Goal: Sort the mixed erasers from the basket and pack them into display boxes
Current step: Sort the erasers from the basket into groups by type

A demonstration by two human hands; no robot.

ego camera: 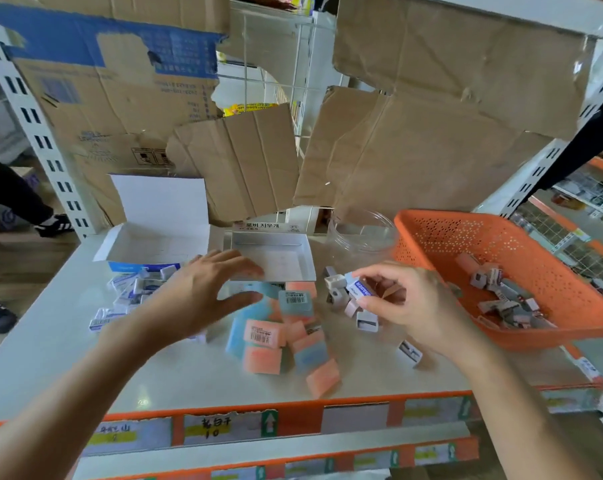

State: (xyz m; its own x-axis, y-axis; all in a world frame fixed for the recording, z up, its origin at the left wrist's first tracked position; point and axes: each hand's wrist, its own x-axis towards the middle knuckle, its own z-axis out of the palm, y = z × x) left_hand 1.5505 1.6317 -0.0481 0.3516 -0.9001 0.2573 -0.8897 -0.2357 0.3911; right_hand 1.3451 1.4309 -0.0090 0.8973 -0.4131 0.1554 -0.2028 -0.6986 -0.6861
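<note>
The right hand (pixel 410 306) pinches a white-and-blue eraser (pixel 360 289), printed ERASER, between thumb and curled fingers above the middle of the counter (pixel 189 375). The left hand (pixel 197 291) hovers with fingers straight and spread, holding nothing, over the pink and blue erasers (pixel 268 336); there are roughly nine, though blur makes the count unsure. Two display boxes stand open along the back edge: the lidded box (pixel 154 244) leftward and the shallow box (pixel 275 258) in the middle. White sleeved erasers (pixel 130 292) lie toward the left edge. One orange basket (pixel 466 237) at the right edge holds grey erasers (pixel 500 299). A clear tub (pixel 362 230) stands beside it, and cardboard sheets (pixel 414 150) hang behind.
</note>
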